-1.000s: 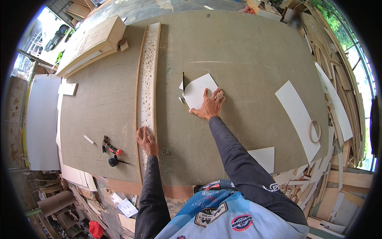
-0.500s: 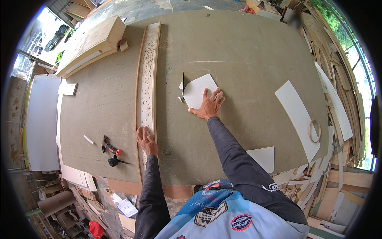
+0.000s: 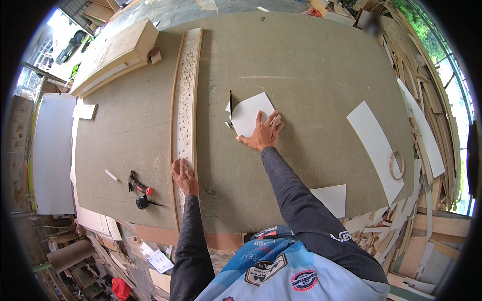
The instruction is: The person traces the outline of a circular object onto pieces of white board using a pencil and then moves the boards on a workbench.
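Observation:
A small white panel (image 3: 246, 116) with one rounded side lies flat on the worktable (image 3: 291, 55), touching a thin dark saw blade (image 3: 231, 103) that stands up from the surface. My right hand (image 3: 263, 131) holds this panel, thumb at its near corner and fingers spread over its right edge. Small white offcuts (image 3: 228, 125) sit just left of the blade. To the left runs a long wooden fence (image 3: 188, 80), its pale top full of holes. My left hand (image 3: 185, 177) rests on the fence's near part, fingers laid over it and slightly bent.
A hammer (image 3: 139, 183), a tape measure (image 3: 144, 202) and a white stick (image 3: 111, 174) lie left of the fence. Beyond them stands a wooden box (image 3: 118, 57). On the right are a white strip (image 3: 374, 145) with a wooden ring (image 3: 396, 165), and stacked timber (image 3: 427, 85).

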`<state>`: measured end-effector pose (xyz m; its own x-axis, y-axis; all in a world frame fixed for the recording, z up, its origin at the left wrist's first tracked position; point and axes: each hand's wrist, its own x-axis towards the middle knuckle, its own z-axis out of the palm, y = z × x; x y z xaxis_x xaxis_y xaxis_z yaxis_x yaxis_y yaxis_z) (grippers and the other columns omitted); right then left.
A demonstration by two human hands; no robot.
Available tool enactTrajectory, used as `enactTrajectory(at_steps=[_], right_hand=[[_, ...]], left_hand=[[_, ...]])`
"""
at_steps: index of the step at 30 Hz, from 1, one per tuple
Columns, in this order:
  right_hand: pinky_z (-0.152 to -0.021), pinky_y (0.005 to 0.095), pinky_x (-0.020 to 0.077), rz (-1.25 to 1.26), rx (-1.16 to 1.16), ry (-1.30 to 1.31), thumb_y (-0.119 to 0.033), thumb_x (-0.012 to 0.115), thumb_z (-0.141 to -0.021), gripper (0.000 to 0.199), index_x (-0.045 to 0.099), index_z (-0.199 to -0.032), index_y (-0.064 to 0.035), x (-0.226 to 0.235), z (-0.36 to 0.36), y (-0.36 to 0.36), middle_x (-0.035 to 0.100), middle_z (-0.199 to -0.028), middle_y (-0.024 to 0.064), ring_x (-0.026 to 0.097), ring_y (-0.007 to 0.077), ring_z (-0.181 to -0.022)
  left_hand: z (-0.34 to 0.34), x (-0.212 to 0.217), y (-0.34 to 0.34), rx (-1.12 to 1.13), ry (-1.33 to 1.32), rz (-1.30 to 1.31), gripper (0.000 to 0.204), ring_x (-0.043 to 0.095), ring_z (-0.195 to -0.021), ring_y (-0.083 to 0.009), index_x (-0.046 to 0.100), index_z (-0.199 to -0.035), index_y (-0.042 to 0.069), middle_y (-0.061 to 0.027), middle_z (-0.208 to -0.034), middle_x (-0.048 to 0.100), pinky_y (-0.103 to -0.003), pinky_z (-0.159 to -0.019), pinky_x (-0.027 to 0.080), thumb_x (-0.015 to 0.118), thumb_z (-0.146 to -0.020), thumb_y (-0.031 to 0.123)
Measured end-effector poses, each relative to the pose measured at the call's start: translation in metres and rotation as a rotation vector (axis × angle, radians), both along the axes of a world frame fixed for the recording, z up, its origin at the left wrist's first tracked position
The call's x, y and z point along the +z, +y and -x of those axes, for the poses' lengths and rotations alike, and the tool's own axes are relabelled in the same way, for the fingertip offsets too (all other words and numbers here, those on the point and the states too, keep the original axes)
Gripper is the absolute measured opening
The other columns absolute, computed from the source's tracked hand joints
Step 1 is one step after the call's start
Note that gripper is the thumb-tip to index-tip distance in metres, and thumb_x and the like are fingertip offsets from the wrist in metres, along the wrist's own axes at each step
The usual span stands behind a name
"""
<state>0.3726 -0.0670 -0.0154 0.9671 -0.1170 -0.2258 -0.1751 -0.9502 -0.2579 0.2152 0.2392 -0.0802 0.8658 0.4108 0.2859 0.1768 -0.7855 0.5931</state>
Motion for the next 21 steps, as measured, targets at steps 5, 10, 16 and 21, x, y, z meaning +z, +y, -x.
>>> enactTrajectory(at_steps=[5,10,16,21], right_hand=[[-0.121,0.0705,0.0169,0.010,-0.005,0.013,-0.077,0.082,-0.063,0.137,0.021,-0.166,-0.0111,-0.0001,0.0000,0.0013,0.005,-0.162,0.0441,0.010,0.0600,-0.152],[-0.120,0.0708,0.0168,0.003,-0.008,0.031,-0.077,0.081,-0.063,0.137,0.020,-0.166,-0.0114,-0.0004,0.0003,0.0018,0.004,-0.163,0.0442,0.009,0.0598,-0.152],[-0.121,0.0705,0.0162,0.004,-0.025,0.025,-0.077,0.081,-0.063,0.136,0.021,-0.166,-0.0114,0.0014,0.0021,0.0044,0.005,-0.162,0.0449,0.010,0.0595,-0.153],[-0.121,0.0705,0.0161,0.004,-0.030,0.030,-0.077,0.081,-0.064,0.135,0.022,-0.166,-0.0112,0.0018,0.0018,0.0049,0.005,-0.162,0.0454,0.010,0.0597,-0.152]], left_hand=[[-0.0001,0.0009,-0.0004,0.005,0.019,0.006,0.053,0.041,-0.145,-0.0359,0.063,-0.143,0.013,-0.0177,-0.155,0.048,-0.049,-0.123,0.025,0.049,-0.092,0.011],[-0.0001,0.0030,-0.0030,0.013,0.026,0.027,0.054,0.040,-0.147,-0.0345,0.062,-0.144,0.014,-0.0167,-0.156,0.047,-0.049,-0.124,0.023,0.049,-0.092,0.008],[0.0000,0.0030,-0.0015,0.007,0.033,0.010,0.055,0.039,-0.148,-0.0338,0.062,-0.145,0.014,-0.0164,-0.156,0.047,-0.049,-0.124,0.023,0.049,-0.091,0.007],[-0.0004,0.0029,-0.0020,0.015,0.033,0.016,0.055,0.039,-0.147,-0.0346,0.063,-0.144,0.014,-0.0164,-0.156,0.048,-0.049,-0.124,0.023,0.049,-0.091,0.008]])
